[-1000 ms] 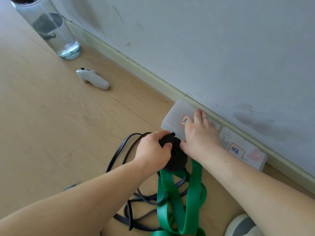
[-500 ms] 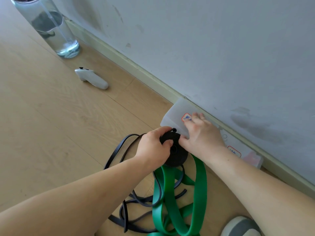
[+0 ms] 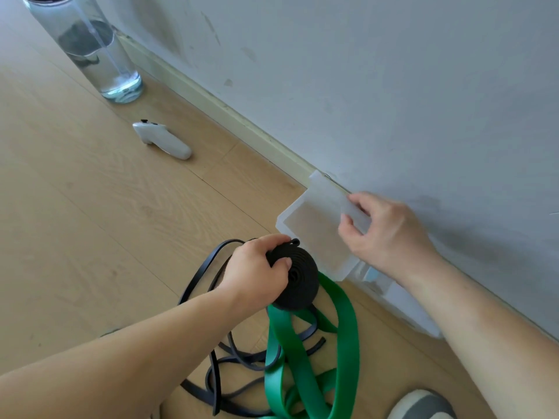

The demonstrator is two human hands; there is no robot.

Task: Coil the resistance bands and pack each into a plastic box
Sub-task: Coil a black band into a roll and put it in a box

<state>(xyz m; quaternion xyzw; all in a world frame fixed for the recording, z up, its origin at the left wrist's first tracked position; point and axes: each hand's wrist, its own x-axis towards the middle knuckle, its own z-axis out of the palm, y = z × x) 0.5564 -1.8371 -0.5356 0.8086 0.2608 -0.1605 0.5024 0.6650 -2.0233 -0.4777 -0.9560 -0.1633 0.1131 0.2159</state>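
Note:
My left hand (image 3: 257, 273) grips a tightly coiled black resistance band (image 3: 298, 279), held just in front of a translucent plastic box (image 3: 317, 234) by the wall. My right hand (image 3: 384, 234) pinches the box's lid (image 3: 329, 195), which is lifted back toward the wall, and the box interior looks empty. A loose green band (image 3: 314, 358) and a loose dark band (image 3: 217, 352) lie tangled on the floor beneath the coil. A second plastic box (image 3: 408, 306) sits to the right along the skirting, partly hidden by my right forearm.
A clear water bottle (image 3: 90, 46) stands at the far left by the wall. A white controller (image 3: 163, 140) lies on the wooden floor. A grey shoe (image 3: 420, 405) shows at the bottom right. The wall and skirting run diagonally behind the boxes.
My right hand left the coil, took the box lid and swung it up toward the wall, opening the box. My left hand alone now holds the black coil.

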